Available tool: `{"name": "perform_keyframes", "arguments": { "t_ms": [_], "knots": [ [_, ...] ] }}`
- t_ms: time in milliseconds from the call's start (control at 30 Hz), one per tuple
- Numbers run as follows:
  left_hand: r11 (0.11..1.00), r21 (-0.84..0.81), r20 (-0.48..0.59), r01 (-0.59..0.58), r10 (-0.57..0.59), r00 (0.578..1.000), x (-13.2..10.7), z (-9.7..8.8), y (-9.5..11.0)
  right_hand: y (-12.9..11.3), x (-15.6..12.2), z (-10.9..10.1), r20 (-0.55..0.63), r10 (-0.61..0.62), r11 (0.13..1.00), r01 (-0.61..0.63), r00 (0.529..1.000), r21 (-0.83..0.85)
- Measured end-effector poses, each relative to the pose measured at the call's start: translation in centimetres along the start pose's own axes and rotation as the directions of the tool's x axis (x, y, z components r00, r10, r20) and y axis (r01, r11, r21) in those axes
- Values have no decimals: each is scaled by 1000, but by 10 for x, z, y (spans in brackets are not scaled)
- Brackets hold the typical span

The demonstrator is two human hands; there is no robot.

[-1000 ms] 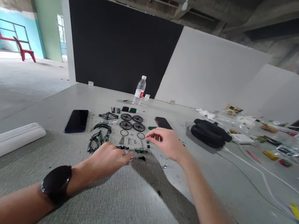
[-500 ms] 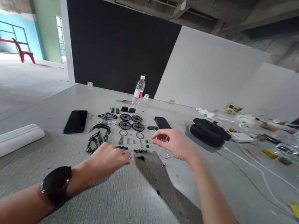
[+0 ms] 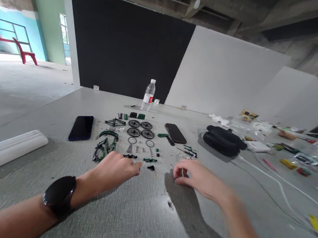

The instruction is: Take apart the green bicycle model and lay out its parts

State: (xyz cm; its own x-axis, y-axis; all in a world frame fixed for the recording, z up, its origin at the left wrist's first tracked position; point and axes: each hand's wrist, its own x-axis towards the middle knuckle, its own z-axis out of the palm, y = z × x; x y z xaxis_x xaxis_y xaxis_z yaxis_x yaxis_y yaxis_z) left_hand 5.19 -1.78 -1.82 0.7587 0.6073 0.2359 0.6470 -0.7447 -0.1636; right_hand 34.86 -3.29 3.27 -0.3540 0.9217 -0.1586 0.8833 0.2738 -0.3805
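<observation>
Small black and green model bicycle parts lie in rows on a grey table (image 3: 140, 214): several wheels (image 3: 141, 129), a frame (image 3: 115, 122), green mudguards (image 3: 105, 143) and tiny screws. My left hand (image 3: 115, 170), a black watch on its wrist, rests on the table with fingers curled and pinched on a tiny part I cannot make out, beside a small black piece (image 3: 150, 168). My right hand (image 3: 198, 177) hovers low over the table to the right of the parts, its fingers bent toward the thumb; nothing shows in them.
A dark phone (image 3: 82, 128) lies left of the parts, another phone (image 3: 175, 133) to their right. A water bottle (image 3: 148, 95) stands behind. A black bag (image 3: 223, 140), white cables and bagged parts (image 3: 297, 156) fill the right side. A white roll (image 3: 2, 153) lies at the left.
My right hand has pulled back from the parts rows toward me and to the right, dropping nearer the table. My left hand has stayed in place.
</observation>
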Motion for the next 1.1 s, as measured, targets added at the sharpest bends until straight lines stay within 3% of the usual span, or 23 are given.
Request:
{"name": "perform_keyframes", "arguments": {
  "t_ms": [567,800,1100],
  "knots": [
    [1000,-14,4,-2,2,1000,0,-2,4,12,-5,24,-136,26,999,-21,990,38],
    [1000,5,14,19,-19,1000,-1,-1,4,-16,-4,18,-157,-29,999,35,987,39],
    [999,26,-5,38,-38,999,-3,-3,3,-57,16,9,-149,-263,961,272,953,44]
  ]
}}
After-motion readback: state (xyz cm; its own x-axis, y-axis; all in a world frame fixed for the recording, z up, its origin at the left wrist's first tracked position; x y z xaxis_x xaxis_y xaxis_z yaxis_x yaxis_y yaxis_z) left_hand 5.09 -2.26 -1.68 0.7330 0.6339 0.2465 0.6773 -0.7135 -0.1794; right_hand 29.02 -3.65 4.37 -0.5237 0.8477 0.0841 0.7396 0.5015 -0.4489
